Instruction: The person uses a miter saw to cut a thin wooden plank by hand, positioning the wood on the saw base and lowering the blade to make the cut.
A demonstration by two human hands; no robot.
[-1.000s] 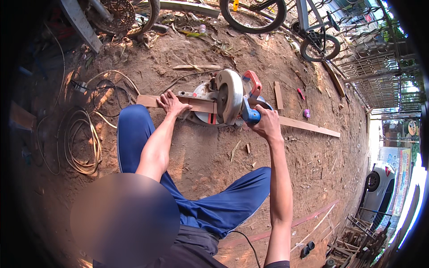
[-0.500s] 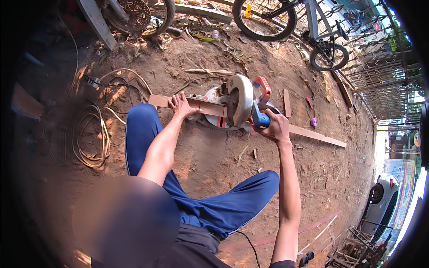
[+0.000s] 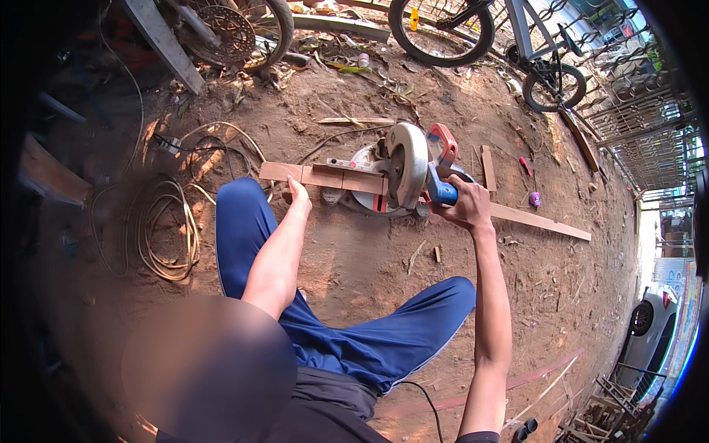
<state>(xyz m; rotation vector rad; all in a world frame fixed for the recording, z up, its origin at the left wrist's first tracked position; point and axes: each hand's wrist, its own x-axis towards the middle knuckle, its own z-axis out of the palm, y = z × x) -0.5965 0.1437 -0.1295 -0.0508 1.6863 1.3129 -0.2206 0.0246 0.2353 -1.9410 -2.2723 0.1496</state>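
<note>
A miter saw (image 3: 406, 164) with a pale round blade guard stands on the dirt in front of me. My right hand (image 3: 467, 203) is wrapped round its blue handle (image 3: 442, 192). To the left of the blade, reddish-brown wood pieces (image 3: 325, 177) lie end to end along the saw's fence, with seams between them. My left hand (image 3: 298, 192) grips the end wood piece (image 3: 277, 170) at its near edge, thumb against it; the other fingers are mostly hidden. A long wooden strip (image 3: 543, 221) reaches out to the right of the saw.
Coiled cable (image 3: 166, 232) lies on the left, near a power plug (image 3: 170, 145). A short board (image 3: 488, 168), a red-handled tool (image 3: 525, 165) and a purple object (image 3: 535, 198) sit right of the saw. Bicycles (image 3: 443, 33) stand beyond. My bent knees (image 3: 240, 214) flank the near side.
My left hand has gone from lying spread over the wood to holding its near edge at the left end. The right hand stays on the saw handle. The whole view has shifted slightly.
</note>
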